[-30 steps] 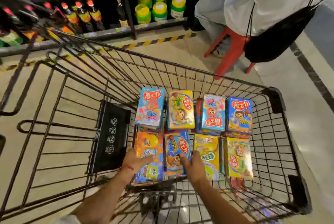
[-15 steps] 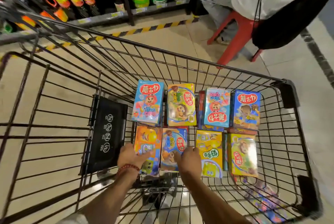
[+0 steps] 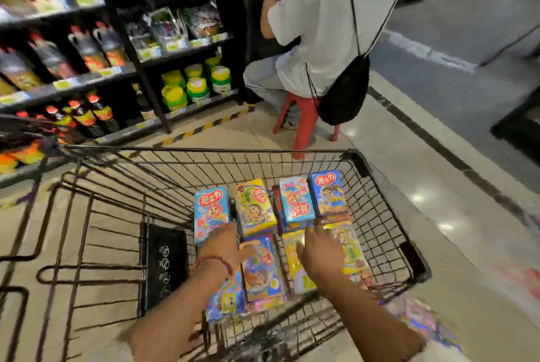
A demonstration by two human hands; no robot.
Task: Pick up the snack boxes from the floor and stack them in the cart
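We reach both arms into the cart, where the boxes lie flat in two rows against its right side. Our left hand lies over the near row at its left end, fingers spread and fairly straight, touching the box tops without gripping. Our right hand hovers or rests over the yellow boxes toward the right wall, fingers loosely splayed; blur hides whether it touches. A black flap hangs at the cart's left. Beyond the far rim, a person sits on a red stool beside shelves.
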